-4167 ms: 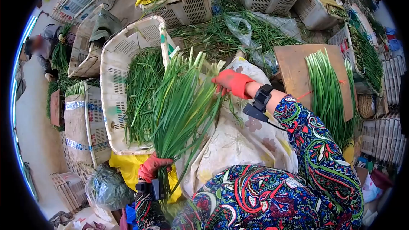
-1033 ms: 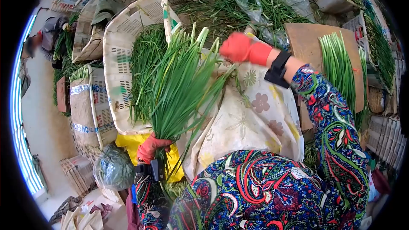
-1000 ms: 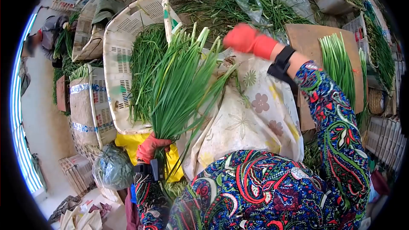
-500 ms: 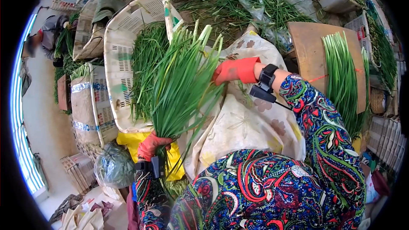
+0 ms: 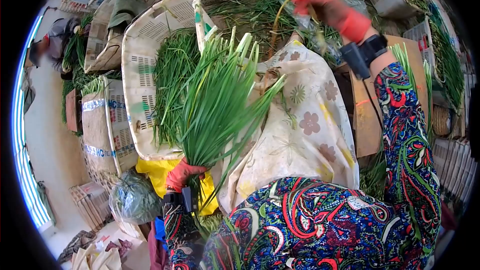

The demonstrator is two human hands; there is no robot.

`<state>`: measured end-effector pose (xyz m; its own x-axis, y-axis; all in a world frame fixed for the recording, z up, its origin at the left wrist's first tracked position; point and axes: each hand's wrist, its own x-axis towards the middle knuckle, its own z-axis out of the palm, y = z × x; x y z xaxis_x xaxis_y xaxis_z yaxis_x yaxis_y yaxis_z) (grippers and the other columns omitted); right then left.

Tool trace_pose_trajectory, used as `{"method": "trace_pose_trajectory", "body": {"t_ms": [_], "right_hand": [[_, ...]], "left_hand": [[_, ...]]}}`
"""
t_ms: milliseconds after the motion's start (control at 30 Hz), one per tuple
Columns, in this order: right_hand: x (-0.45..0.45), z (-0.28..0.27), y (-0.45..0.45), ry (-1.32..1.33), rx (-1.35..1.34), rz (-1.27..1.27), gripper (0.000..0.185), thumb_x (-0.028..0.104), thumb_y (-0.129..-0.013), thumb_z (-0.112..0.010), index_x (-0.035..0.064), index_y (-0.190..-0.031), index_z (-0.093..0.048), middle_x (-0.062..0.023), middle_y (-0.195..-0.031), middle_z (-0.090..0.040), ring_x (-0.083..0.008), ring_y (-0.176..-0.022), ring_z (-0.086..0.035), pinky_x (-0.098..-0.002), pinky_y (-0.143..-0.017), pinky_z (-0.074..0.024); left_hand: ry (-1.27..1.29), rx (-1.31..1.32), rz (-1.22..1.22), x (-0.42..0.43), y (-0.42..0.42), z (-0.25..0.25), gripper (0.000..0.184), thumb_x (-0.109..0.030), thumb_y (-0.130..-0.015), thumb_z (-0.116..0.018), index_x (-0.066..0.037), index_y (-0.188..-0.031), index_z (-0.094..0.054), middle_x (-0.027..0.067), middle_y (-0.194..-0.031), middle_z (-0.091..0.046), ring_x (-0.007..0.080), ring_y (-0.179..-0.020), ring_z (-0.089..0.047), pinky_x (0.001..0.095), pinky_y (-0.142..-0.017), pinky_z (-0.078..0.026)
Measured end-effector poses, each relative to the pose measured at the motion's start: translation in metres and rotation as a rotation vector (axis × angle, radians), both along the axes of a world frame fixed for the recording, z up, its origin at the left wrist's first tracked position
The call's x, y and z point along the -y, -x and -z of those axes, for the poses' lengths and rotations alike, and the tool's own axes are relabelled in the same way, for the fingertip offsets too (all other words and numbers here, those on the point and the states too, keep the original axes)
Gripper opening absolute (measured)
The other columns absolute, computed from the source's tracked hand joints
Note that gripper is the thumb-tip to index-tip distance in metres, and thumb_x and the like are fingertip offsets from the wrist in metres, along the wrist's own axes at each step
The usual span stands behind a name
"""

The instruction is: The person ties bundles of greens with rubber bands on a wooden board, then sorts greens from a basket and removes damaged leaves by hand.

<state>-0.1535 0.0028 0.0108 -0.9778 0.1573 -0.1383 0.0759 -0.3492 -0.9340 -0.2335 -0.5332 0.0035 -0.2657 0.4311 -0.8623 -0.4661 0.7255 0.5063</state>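
My left hand (image 5: 183, 174), in a red glove, is closed round a large bunch of garlic chives (image 5: 215, 105) by its leafy end. The pale cut stems fan out away from me over my lap, with several stalks splayed to the right. My right hand (image 5: 336, 12), also red-gloved, is raised well beyond the bunch and blurred by motion. Its fingers are closed on thin yellowed leaves (image 5: 276, 22) that trail down. On the wooden board (image 5: 365, 90) at my right lie more chives (image 5: 401, 60), partly hidden behind my right arm.
A white plastic crate (image 5: 131, 85) with loose chives stands at my left, beside a yellow bag (image 5: 155, 170). Loose green leaves (image 5: 245, 12) litter the floor ahead. A patterned apron (image 5: 300, 135) covers my lap. Another person (image 5: 55, 40) is at the far left.
My right hand has left the bunch and swung up, forward and to the right with yellowed leaves. Some stalks now splay right. My left hand keeps its grip on the chives.
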Motion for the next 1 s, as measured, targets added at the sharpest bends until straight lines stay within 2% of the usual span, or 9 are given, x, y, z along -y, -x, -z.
{"method": "trace_pose_trajectory", "body": {"t_ms": [33, 133, 233, 333, 433, 567, 633, 833, 1000], "right_hand": [[-0.017, -0.002, -0.003, -0.009, -0.040, 0.181, 0.030, 0.021, -0.079, -0.056, -0.0003, -0.100, -0.056, -0.0093, -0.093, -0.061, -0.0208, -0.083, -0.060, -0.0319, -0.073, -0.0500], [-0.047, 0.039, -0.011, -1.935, 0.737, 0.300, 0.035, 0.021, -0.074, -0.058, 0.0017, -0.104, -0.055, -0.0101, -0.097, -0.060, -0.0254, -0.088, -0.058, -0.0354, -0.079, -0.0466], [0.052, 0.052, -0.016, -1.315, 0.168, -0.051, 0.037, 0.034, -0.078, -0.055, 0.0137, -0.109, -0.054, -0.0138, -0.093, -0.060, -0.0304, -0.084, -0.057, -0.0359, -0.076, -0.0458], [0.135, 0.027, 0.006, -0.988, 0.606, -0.433, 0.035, 0.039, -0.082, -0.048, 0.0084, -0.087, -0.063, -0.0078, -0.071, -0.063, -0.0214, -0.068, -0.060, -0.0304, -0.067, -0.0462], [0.113, 0.033, 0.012, -1.274, 0.404, -0.071, 0.040, 0.043, -0.081, -0.043, 0.0076, -0.078, -0.062, -0.0083, -0.069, -0.062, -0.0261, -0.070, -0.060, -0.0373, -0.066, -0.0461], [0.122, -0.007, -0.001, -0.619, 0.286, -0.067, 0.037, 0.034, -0.079, -0.056, 0.0104, -0.108, -0.057, -0.0030, -0.070, -0.060, -0.0083, -0.062, -0.054, -0.0258, -0.056, -0.0459], [0.143, 0.023, 0.000, -1.193, 0.109, -0.056, 0.038, 0.030, -0.080, -0.058, 0.0160, -0.114, -0.054, -0.0033, -0.076, -0.061, -0.0107, -0.066, -0.056, -0.0284, -0.064, -0.0472], [0.136, 0.033, 0.004, -0.137, 0.232, -0.122, 0.022, 0.013, -0.084, -0.044, 0.0040, -0.091, -0.063, -0.0043, -0.071, -0.061, -0.0128, -0.059, -0.059, -0.0235, -0.052, -0.0473], [0.103, -0.013, 0.004, -0.078, 0.285, 0.201, 0.024, 0.020, -0.083, -0.045, 0.0040, -0.090, -0.061, -0.0042, -0.074, -0.061, -0.0123, -0.064, -0.059, -0.0244, -0.056, -0.0445]], "left_hand": [[0.021, -0.002, -0.011, 0.002, -0.001, 0.002, 0.025, -0.003, -0.067, -0.069, -0.001, -0.089, -0.057, 0.0063, -0.071, -0.059, 0.0159, -0.057, -0.056, 0.0264, -0.054, -0.045], [0.050, -0.009, -0.074, -0.004, -0.003, 0.000, 0.030, -0.002, -0.065, -0.071, -0.003, -0.091, -0.057, 0.0049, -0.073, -0.060, 0.0151, -0.058, -0.056, 0.0263, -0.054, -0.046], [0.035, -0.049, -0.097, -0.005, -0.008, 0.002, 0.034, -0.001, -0.064, -0.072, -0.004, -0.095, -0.057, 0.0023, -0.077, -0.060, 0.0127, -0.059, -0.055, 0.0254, -0.054, -0.046], [-0.011, -0.092, -0.090, -0.002, -0.008, 0.008, 0.036, -0.001, -0.064, -0.071, -0.006, -0.097, -0.057, 0.0008, -0.077, -0.060, 0.0116, -0.060, -0.055, 0.0249, -0.054, -0.046], [-0.032, -0.148, -0.071, 0.003, -0.009, 0.008, 0.037, -0.002, -0.065, -0.072, -0.007, -0.098, -0.057, -0.0002, -0.078, -0.060, 0.0109, -0.061, -0.055, 0.0242, -0.055, -0.045], [-0.099, -0.237, -0.050, 0.003, -0.010, 0.015, 0.031, -0.006, -0.066, -0.072, -0.006, -0.094, -0.058, -0.0005, -0.074, -0.060, 0.0093, -0.060, -0.055, 0.0238, -0.053, -0.044], [-0.109, -0.261, 0.002, 0.003, -0.006, 0.022, 0.036, -0.007, -0.067, -0.072, -0.007, -0.099, -0.056, -0.0012, -0.081, -0.060, 0.0085, -0.063, -0.053, 0.0237, -0.053, -0.043], [-0.075, -0.262, -0.012, -0.005, -0.006, 0.009, 0.037, -0.009, -0.067, -0.073, -0.008, -0.100, -0.055, -0.0017, -0.079, -0.059, 0.0075, -0.058, -0.051, 0.0221, -0.051, -0.042], [-0.107, -0.315, -0.017, -0.010, -0.007, 0.006, 0.042, -0.009, -0.067, -0.073, -0.007, -0.104, -0.054, -0.0024, -0.081, -0.059, 0.0069, -0.060, -0.051, 0.0217, -0.053, -0.042]]}}
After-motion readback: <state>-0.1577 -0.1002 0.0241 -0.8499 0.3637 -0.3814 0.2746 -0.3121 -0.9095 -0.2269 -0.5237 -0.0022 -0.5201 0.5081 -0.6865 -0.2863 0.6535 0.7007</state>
